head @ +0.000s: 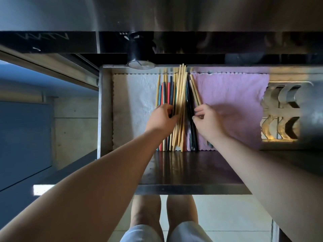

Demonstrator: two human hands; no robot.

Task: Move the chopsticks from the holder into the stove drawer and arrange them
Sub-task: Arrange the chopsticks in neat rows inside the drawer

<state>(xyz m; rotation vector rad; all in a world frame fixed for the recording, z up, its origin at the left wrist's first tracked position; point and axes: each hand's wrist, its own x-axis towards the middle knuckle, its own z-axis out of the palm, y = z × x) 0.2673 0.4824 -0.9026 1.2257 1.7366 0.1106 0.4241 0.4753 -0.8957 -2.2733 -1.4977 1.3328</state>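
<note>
The steel stove drawer (104, 109) stands pulled out below me. A pile of chopsticks (178, 95), wooden, red, dark blue and black, lies lengthwise down its middle over a white cloth (136, 102) and a pink cloth (230, 95). My left hand (161, 117) rests on the left side of the pile, fingers curled around several wooden and coloured sticks. On the pile's right side, the fingertips of my right hand (208, 119) pinch a pair of wooden chopsticks (194, 91) next to the black ones. No holder is in view.
A black stove knob (140, 55) juts out above the drawer's back edge. A metal rack (281, 109) with curved slots fills the drawer's right end. The drawer's dark front panel (192, 172) is nearest me, above my legs and the tiled floor.
</note>
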